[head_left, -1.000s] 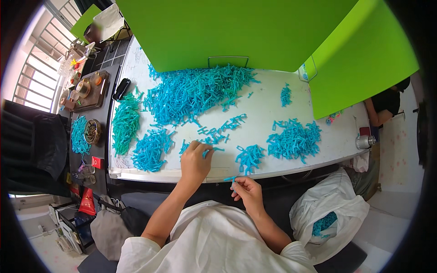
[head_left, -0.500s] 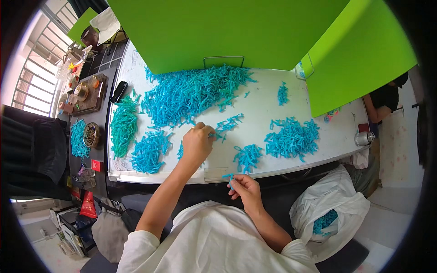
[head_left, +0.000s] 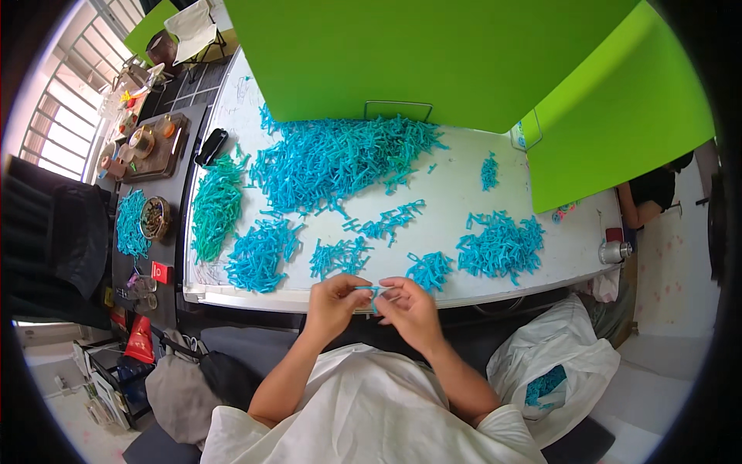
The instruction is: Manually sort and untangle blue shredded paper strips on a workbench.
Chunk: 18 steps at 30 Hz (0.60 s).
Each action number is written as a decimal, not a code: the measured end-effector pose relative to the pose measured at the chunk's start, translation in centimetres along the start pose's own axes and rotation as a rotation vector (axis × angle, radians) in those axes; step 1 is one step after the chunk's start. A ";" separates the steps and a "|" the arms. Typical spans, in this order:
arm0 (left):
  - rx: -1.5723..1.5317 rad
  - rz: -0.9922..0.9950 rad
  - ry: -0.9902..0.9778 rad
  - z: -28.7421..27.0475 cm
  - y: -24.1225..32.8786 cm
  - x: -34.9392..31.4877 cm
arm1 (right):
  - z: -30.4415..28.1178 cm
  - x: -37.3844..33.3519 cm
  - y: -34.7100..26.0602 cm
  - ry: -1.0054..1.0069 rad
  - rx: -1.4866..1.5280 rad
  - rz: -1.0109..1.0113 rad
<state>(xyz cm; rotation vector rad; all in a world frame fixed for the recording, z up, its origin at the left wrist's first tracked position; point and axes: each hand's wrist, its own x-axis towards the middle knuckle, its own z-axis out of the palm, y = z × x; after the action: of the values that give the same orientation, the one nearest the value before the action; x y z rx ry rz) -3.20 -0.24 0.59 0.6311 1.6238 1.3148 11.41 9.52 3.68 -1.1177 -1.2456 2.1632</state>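
At the table's front edge my left hand [head_left: 332, 308] and my right hand [head_left: 412, 312] meet, fingertips almost touching. Both pinch small blue plastic pieces [head_left: 375, 290]; one bar runs crosswise and another part hangs below it. Fingers partly hide where the parts join. Just beyond the hands are a loose cluster of blue pieces [head_left: 340, 257] and a small heap of blue pieces [head_left: 430, 271]. Farther up lie a scattered row of blue pieces [head_left: 386, 222] and a large mound of blue and teal pieces [head_left: 340, 162].
Green panels [head_left: 386, 62] stand along the far side of the white table [head_left: 456, 178]. More heaps lie around: green pieces [head_left: 217, 209], blue at left [head_left: 263, 254] and right [head_left: 502, 246]. A white bag [head_left: 568, 348] sits at my right. Another person's arm [head_left: 630, 205] shows at far right.
My left hand has drawn back from the scattered pieces to meet my right hand, bringing a piece along. My right hand has risen slightly. The view has shifted a little.
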 end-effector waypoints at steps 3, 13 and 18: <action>-0.260 -0.003 0.052 -2.3 -1.1 -0.6 | -1.4 3.7 -2.6 0.117 -0.836 -0.429; -0.316 0.007 0.089 -2.3 -3.5 -3.2 | -0.6 11.1 -0.2 0.362 -1.367 -0.466; -0.123 0.158 0.095 -2.6 -2.8 -3.4 | -1.6 11.4 -0.5 0.246 -1.400 -0.359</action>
<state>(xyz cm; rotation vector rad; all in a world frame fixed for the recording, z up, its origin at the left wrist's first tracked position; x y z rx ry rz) -3.56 -5.10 -0.89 0.6408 1.5803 1.5688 5.85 18.24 -1.33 -1.3241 -2.6140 0.6391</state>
